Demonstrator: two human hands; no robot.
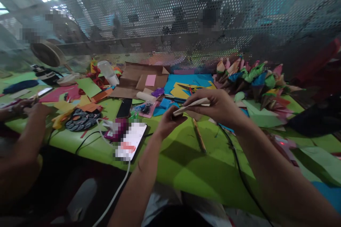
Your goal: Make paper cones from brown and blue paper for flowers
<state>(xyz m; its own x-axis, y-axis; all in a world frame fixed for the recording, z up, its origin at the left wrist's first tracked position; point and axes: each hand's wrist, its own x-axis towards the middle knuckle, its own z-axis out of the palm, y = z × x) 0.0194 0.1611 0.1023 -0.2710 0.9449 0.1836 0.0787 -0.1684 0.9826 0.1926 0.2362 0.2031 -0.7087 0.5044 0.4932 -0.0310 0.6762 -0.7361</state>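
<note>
Above the green table, a cream, flat folded piece (193, 105), perhaps paper, spans between my two hands. My left hand (170, 122) is closed on its lower left end. From the right, my right hand (218, 104) pinches its upper edge between thumb and fingers. Whether the piece has several layers I cannot tell. Below the hands a yellow pencil-like stick (199, 135) lies on the table. Behind them are yellow paper (178, 91) and blue paper (191, 79), with scissors (195, 88) on top.
A lit phone (133, 140) with a white cable lies left of my arm; a dark phone (124, 108) is behind it. Paper cones (255, 76) crowd the back right. A black cable (237, 159) crosses the table near a glue gun (283, 145). At left, another person's hands (33, 108) work.
</note>
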